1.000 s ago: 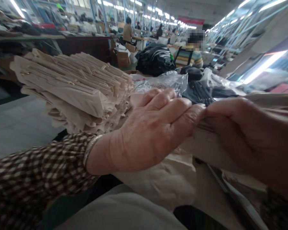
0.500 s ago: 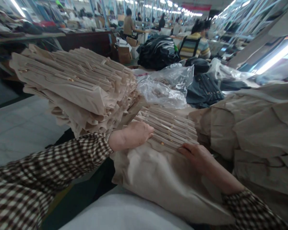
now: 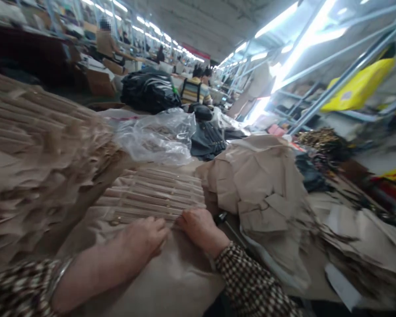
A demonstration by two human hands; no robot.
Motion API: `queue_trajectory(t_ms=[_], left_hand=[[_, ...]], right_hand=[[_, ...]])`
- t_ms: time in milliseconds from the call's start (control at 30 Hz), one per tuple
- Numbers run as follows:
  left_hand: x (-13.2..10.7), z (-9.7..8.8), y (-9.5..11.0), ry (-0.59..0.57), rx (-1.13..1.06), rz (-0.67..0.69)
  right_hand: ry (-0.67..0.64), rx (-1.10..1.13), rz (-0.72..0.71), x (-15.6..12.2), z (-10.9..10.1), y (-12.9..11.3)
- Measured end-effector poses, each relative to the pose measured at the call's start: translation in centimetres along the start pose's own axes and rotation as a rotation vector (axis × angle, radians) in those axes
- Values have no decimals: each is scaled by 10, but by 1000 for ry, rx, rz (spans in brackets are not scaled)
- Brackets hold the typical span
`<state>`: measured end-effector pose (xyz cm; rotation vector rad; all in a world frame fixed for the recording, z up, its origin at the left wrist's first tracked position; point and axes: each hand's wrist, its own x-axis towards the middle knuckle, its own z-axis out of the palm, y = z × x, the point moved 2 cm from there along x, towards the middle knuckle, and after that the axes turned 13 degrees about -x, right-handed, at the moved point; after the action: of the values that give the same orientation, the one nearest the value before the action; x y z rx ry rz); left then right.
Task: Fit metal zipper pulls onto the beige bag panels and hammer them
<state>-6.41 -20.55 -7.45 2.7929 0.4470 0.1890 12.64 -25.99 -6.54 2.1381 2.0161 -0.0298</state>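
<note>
A row of overlapping beige fabric pieces (image 3: 158, 185) with zips and small brass-coloured zip pulls lies in front of me. The nearest beige fabric piece (image 3: 181, 268) hangs toward my body. My left hand (image 3: 143, 240), slightly blurred, is closed at this piece's zip edge, its fingers curled under. Close beside it on the right, my right hand (image 3: 199, 226) pinches the same edge with bent fingers. The fingertips of both hands are partly hidden.
A tall stack of beige zipped pieces (image 3: 42, 132) stands at left. Heaped beige fabric (image 3: 260, 176) lies at right. Behind are a clear plastic bag (image 3: 161, 136) and dark garments (image 3: 207, 141). People sit farther back, one in a striped top (image 3: 193, 90).
My view has turned to the right. My left hand has moved from the left part of the row to beside my right hand, along the front piece's edge.
</note>
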Motion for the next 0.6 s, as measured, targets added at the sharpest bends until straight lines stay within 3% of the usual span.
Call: queue_trajectory(t_ms=[67, 133, 200, 267, 333, 400, 467, 600], left_hand=[[-10, 18, -3, 25, -41, 15], [-15, 26, -5, 17, -62, -20], [-12, 25, -4, -61, -59, -74], [-2, 20, 1, -152, -32, -135], [9, 13, 7, -210, -16, -179], [14, 9, 11, -236, -15, -205], [15, 9, 12, -249, -24, -211], [12, 11, 9, -248, -63, -218]], right_hand=[[81, 43, 5, -4, -3, 19], [289, 122, 113, -14, -14, 62], [540, 176, 347, -31, -29, 125], [621, 144, 555, -50, -41, 194], [662, 111, 740, -67, -46, 254], [635, 94, 843, -76, -44, 297], [598, 73, 891, -77, -38, 322], [519, 33, 911, -72, -26, 343]])
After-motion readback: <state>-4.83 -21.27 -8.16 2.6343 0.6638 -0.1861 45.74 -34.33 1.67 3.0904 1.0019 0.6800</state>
